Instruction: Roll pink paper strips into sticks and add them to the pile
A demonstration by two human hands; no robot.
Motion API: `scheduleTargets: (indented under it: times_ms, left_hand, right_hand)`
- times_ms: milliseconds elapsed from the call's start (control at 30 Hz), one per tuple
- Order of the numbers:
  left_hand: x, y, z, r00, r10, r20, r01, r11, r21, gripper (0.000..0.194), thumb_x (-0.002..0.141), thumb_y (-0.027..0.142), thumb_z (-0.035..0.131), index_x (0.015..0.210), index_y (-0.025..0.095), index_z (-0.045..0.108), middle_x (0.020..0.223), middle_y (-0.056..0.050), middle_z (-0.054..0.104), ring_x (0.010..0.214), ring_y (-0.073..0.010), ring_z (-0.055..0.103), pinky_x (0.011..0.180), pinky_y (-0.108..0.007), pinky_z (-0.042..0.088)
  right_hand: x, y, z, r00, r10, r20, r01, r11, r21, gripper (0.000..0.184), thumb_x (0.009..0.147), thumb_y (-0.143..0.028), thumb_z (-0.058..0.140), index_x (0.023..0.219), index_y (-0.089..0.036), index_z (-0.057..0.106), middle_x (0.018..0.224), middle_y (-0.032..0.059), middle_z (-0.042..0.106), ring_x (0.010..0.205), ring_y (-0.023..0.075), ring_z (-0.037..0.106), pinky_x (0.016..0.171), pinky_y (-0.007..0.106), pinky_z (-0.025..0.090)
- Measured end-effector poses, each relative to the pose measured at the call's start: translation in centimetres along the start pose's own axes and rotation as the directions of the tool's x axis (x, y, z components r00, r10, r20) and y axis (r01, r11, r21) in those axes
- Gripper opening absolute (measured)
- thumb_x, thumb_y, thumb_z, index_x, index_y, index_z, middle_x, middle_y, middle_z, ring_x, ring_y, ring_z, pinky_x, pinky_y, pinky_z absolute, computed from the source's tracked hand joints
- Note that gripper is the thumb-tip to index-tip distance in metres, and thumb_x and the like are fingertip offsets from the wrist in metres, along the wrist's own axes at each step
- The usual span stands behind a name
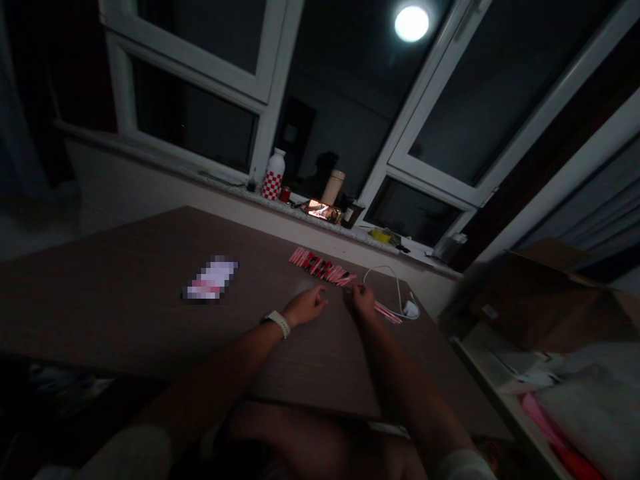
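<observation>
A row of slim pink, red and black pen-like sticks [320, 265] lies side by side on the brown table [240, 333]. Just below its middle is my left hand [306, 307], with a pale watch on the wrist; its fingers are loosely bent and apart, and nothing shows between them. Near the right end of the row, my right hand [361, 300] has its fingers drawn together; whatever they pinch is too small and dark to make out. A few more pink sticks [388, 313] lie to the right of that hand.
A white cable [399, 283] with a charger plug [411, 309] curls at the table's right. A phone [210, 280] lies at left. Along the windowsill stand a checkered bottle [273, 175], a beige cup [333, 187] and a lit screen [324, 211]. A cardboard box [540, 300] sits at right.
</observation>
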State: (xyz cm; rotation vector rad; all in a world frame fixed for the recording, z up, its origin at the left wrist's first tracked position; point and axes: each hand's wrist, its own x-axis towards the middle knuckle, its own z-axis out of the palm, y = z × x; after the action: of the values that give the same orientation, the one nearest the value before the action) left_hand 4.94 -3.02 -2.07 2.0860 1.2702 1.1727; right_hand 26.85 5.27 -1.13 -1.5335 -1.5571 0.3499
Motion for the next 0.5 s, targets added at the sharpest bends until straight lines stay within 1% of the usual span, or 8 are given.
scheduleTargets:
  times_ms: [67,167,233,267,300,400,500]
  left_hand:
    - [0.0,0.1,0.0,1.000,-0.002,0.007,0.002,1.000,-0.007,0.038,0.085,0.036,0.053,0.120,0.020,0.052,0.081,-0.002,0.065,0.073,-0.0166,0.060,0.064,-0.025,0.042]
    - [0.0,0.1,-0.1,1.000,-0.001,0.018,0.001,1.000,-0.010,0.038,0.085,0.035,0.052,0.120,0.019,0.052,0.079,-0.002,0.064,0.072,-0.0165,0.060,0.063,-0.025,0.041]
    - [0.1,0.0,-0.1,1.000,-0.001,0.021,0.001,1.000,-0.005,0.038,0.085,0.034,0.053,0.119,0.019,0.052,0.079,-0.002,0.064,0.072,-0.0164,0.059,0.063,-0.025,0.041]
    - [0.1,0.0,-0.1,1.000,-0.003,0.022,0.003,1.000,-0.003,0.038,0.085,0.034,0.053,0.119,0.019,0.053,0.080,-0.002,0.064,0.072,-0.0163,0.059,0.063,-0.025,0.041]
    - [0.1,0.0,-0.1,1.000,-0.004,0.023,0.004,1.000,-0.002,0.037,0.084,0.034,0.053,0.118,0.019,0.053,0.080,-0.002,0.064,0.072,-0.0163,0.059,0.063,-0.025,0.041]
    - [0.1,0.2,-0.2,1.000,-0.012,0.029,0.012,1.000,-0.010,0.037,0.084,0.032,0.054,0.117,0.018,0.054,0.080,-0.002,0.063,0.072,-0.0162,0.059,0.063,-0.025,0.041]
    - [0.1,0.5,-0.4,0.999,-0.021,0.033,0.022,1.000,-0.019,0.036,0.083,0.031,0.054,0.117,0.019,0.054,0.079,-0.002,0.064,0.072,-0.0164,0.058,0.064,-0.025,0.041]
  right_hand:
    - [-0.5,0.7,-2.2,0.999,-0.022,-0.033,0.020,0.997,-0.073,0.045,0.078,-0.051,0.049,0.092,-0.012,0.066,0.073,0.0085,0.068,0.066,0.0200,0.061,0.060,0.025,0.043]
    - [-1.4,2.1,-5.8,0.999,-0.046,-0.010,0.043,0.987,-0.154,0.043,0.080,-0.052,0.049,0.093,-0.014,0.065,0.075,0.0078,0.068,0.068,0.0195,0.062,0.059,0.025,0.042]
    - [-2.1,3.1,-8.0,1.000,-0.005,0.013,0.008,0.974,-0.226,0.041,0.080,-0.051,0.051,0.091,-0.015,0.065,0.076,0.0086,0.069,0.068,0.0194,0.062,0.057,0.024,0.041]
    - [-2.4,3.5,-8.9,0.998,0.018,0.053,-0.002,0.959,-0.282,0.039,0.078,-0.051,0.054,0.087,-0.015,0.065,0.075,0.0087,0.069,0.067,0.0196,0.062,0.056,0.024,0.040]
    - [-2.7,3.8,-9.7,0.997,0.034,0.068,-0.009,0.942,-0.336,0.037,0.077,-0.051,0.055,0.084,-0.016,0.065,0.074,0.0084,0.068,0.066,0.0198,0.062,0.055,0.024,0.039]
    - [-3.7,4.5,-11.1,0.985,0.047,0.165,0.025,0.913,-0.406,0.029,0.075,-0.045,0.060,0.079,-0.016,0.065,0.072,0.0071,0.068,0.065,0.0197,0.062,0.054,0.024,0.037]
    - [-4.4,4.7,-11.4,0.964,0.040,0.263,0.068,0.918,-0.390,0.021,0.071,-0.038,0.064,0.070,-0.017,0.066,0.068,0.0067,0.068,0.063,0.0198,0.062,0.054,0.025,0.037]
